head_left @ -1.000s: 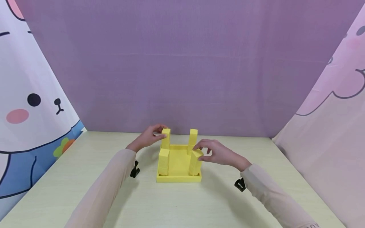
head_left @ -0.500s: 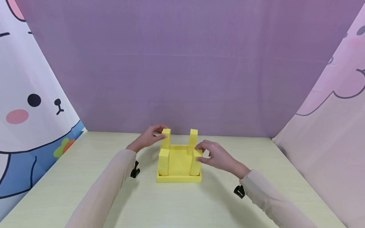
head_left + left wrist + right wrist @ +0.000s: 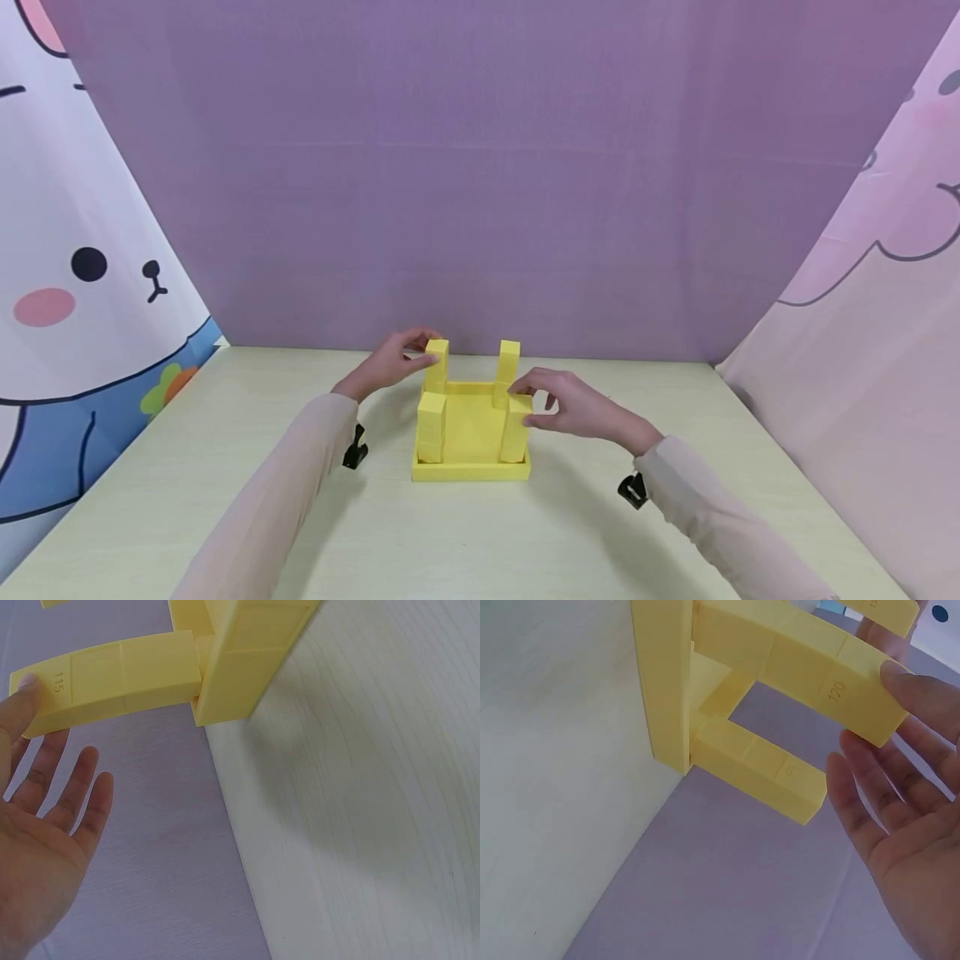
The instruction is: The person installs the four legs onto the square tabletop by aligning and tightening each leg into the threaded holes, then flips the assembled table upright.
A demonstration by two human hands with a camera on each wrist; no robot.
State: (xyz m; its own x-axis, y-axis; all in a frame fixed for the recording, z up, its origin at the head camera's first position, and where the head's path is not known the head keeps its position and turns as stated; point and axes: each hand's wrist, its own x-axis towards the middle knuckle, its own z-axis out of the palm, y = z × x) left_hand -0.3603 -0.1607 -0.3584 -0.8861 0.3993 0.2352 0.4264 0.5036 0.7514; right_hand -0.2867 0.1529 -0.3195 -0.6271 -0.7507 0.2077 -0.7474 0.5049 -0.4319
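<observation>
A shallow yellow tray (image 3: 471,472) rests on the table in the head view, with a tall square yellow post standing at each corner. My left hand (image 3: 390,363) pinches the top of the back-left post (image 3: 437,367) between thumb and fingers. The left wrist view shows the thumb on that post (image 3: 120,675), by the raised digits 115. My right hand (image 3: 573,404) pinches the top of the front-right post (image 3: 514,437). Marked 120 in the right wrist view, this post (image 3: 802,664) has seams across it, like stacked blocks.
Untouched are the front-left post (image 3: 431,429) and the back-right post (image 3: 507,367). The pale wooden table (image 3: 465,542) ends at a purple cloth (image 3: 465,208) behind the tray. Cartoon-printed cloths hang on the left and right sides.
The front-right post, earlier turned and leaning a little, now stands straighter in its corner. My right hand has shifted slightly with it. My left hand has stayed where it was.
</observation>
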